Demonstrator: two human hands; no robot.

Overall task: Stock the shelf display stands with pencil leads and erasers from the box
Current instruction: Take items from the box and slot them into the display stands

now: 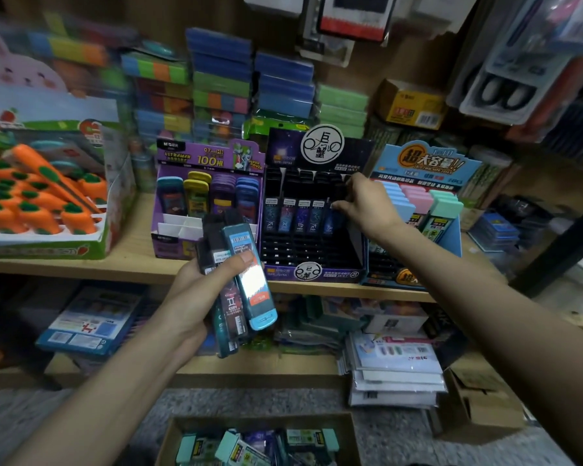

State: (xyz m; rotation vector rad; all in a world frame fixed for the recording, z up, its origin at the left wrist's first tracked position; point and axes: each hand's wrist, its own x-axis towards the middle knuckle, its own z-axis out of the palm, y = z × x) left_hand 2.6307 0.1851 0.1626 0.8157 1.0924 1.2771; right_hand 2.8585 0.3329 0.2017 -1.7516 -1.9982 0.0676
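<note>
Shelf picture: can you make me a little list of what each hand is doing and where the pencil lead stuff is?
Left hand: grips a bundle of lead cases
Right hand: fingers pinch a blue lead case at the row's end
Black stand: one row of cases standing in it
Purple stand: coloured cases at the back
Box: on the floor, more packs inside

Left hand (196, 290) gripping a fan of lead cases (239, 280) at frame centre, right hand (364, 203) pinching one (dark blue) at the black display stand (313, 210), open box (260, 442) bottom centre
</note>
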